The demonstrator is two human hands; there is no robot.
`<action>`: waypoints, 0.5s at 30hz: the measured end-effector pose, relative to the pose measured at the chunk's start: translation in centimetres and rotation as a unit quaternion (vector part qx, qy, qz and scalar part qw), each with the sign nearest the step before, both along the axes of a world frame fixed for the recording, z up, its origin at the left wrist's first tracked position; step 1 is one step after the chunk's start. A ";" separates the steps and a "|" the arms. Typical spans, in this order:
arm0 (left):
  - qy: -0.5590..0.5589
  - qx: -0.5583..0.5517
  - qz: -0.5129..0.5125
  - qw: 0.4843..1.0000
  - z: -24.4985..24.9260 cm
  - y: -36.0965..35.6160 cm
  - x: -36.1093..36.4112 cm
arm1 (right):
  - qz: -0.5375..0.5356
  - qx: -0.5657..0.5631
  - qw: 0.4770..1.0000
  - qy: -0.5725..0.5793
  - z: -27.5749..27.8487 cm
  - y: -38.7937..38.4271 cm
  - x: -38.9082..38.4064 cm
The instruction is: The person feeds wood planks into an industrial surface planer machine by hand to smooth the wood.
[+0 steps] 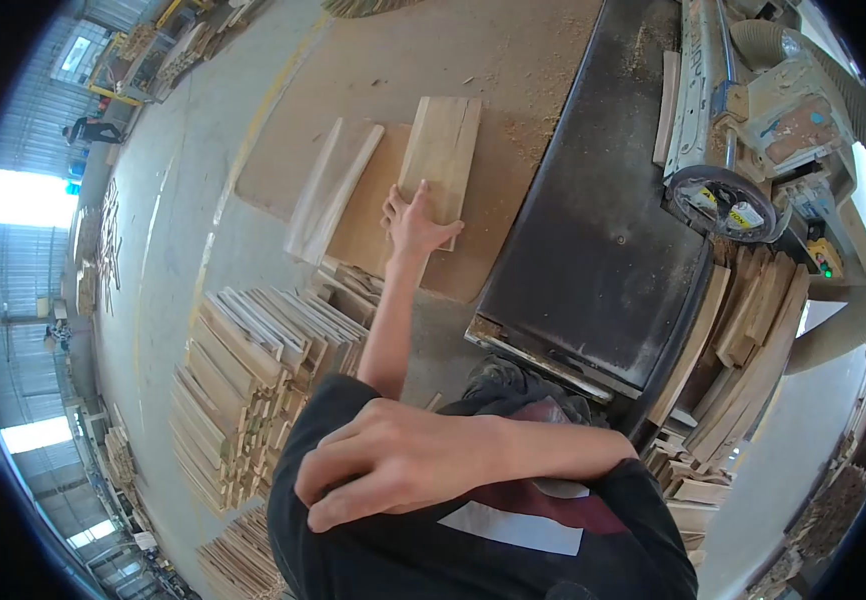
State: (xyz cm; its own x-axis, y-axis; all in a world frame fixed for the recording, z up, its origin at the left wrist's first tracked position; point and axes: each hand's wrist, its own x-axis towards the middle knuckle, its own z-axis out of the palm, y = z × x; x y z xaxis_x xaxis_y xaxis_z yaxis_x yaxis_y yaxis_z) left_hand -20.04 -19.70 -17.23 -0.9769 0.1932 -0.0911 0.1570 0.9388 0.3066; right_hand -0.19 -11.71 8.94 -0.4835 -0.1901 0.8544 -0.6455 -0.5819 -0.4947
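My left hand [417, 224] reaches forward over the near end of a pale wooden board [443, 145]. Its fingers lie across the top and left edge, with the thumb at the right edge. Beneath and to the left is a brown sheet [363, 215], and beside it a lighter board [331, 190], partly under a whitish sheen. My right hand [383, 465] is drawn across my body against the dark left sleeve [298, 470]. Its fingers are curled, and the fingertips are hidden, so I cannot see what they hold, if anything.
A machine with a dark flat table [593, 220] and handwheel [723, 204] stands at right. Stacked wooden strips [243, 390] are at lower left, and more boards [753, 320] lean beyond the machine table. Sawdust [528, 135] covers the floor ahead. A person [95, 131] is far left.
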 end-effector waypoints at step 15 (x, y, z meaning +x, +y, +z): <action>-0.582 0.759 0.135 0.257 -5.0 7.3 15.3 | -0.430 0.444 0.590 -0.520 -14.3 14.3 6.7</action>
